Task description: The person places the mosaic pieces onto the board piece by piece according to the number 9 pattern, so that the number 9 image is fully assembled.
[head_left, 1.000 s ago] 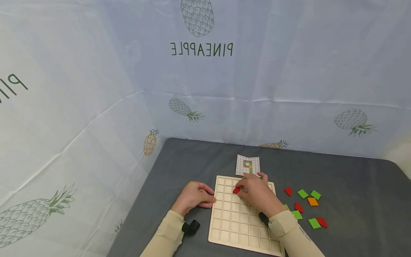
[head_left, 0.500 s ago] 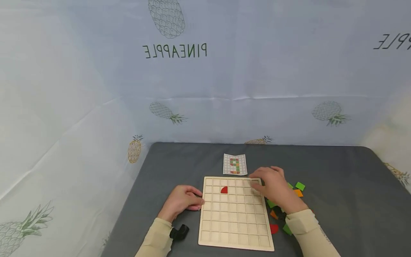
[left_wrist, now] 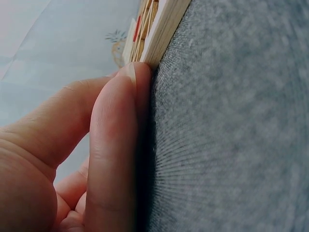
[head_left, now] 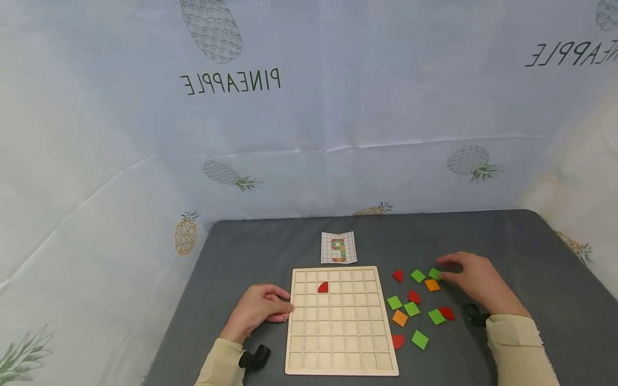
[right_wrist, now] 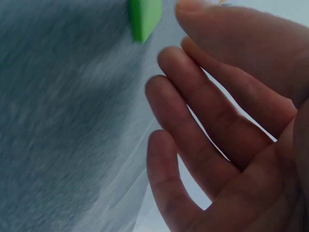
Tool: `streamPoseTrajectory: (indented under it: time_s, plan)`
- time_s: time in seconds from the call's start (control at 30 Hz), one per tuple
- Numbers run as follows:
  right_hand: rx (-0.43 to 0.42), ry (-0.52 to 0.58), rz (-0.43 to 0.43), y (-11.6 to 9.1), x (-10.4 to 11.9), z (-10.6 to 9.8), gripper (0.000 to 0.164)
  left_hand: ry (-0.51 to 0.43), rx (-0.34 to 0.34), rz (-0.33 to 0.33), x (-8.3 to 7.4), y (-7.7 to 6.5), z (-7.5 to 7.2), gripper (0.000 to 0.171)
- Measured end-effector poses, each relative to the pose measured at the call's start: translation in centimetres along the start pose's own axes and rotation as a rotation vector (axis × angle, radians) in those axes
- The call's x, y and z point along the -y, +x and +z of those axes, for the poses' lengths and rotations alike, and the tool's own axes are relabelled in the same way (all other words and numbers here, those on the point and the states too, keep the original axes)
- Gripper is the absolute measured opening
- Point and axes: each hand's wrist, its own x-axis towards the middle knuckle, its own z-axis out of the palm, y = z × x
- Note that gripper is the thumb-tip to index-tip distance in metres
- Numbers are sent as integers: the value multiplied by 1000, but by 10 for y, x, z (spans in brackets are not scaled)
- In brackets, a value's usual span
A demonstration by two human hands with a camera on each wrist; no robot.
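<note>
In the head view a pale wooden grid board [head_left: 338, 327] lies on the grey table, with one red quarter-circle tile [head_left: 323, 287] in an upper square. My left hand [head_left: 258, 310] rests beside the board's left edge; in the left wrist view its fingertips [left_wrist: 138, 77] touch the board's side [left_wrist: 166, 29]. My right hand [head_left: 475, 279] reaches over the loose tiles at the right, thumb and index finger on either side of a green square tile [head_left: 434, 274]. The right wrist view shows loosely bent fingers [right_wrist: 166, 96], with a green tile [right_wrist: 145, 17] beyond the thumb.
A small pattern card [head_left: 339, 247] with a coloured grid lies behind the board. Several loose tiles lie right of the board, among them an orange diamond tile [head_left: 399, 318] and a red tile [head_left: 398, 341] at its edge. A pineapple-print curtain [head_left: 338, 118] encloses the table.
My right hand has let go of the red tile, leaving it on the board, and has moved right to the loose tiles. The head view has turned right. The left hand stays at the board.
</note>
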Motion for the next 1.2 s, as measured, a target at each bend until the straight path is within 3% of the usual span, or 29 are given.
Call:
streamPoseTrajectory:
  time_s: [0.27, 0.7, 1.2]
  plan:
    - [50, 26, 23, 3, -10, 2, 47, 3, 9, 2, 1, 1, -1, 42]
    - [4, 23, -3, 5, -12, 12, 36, -5, 16, 7, 2, -1, -1, 44]
    - [19, 20, 4, 9, -9, 10, 34, -17, 16, 14, 4, 2, -2, 42]
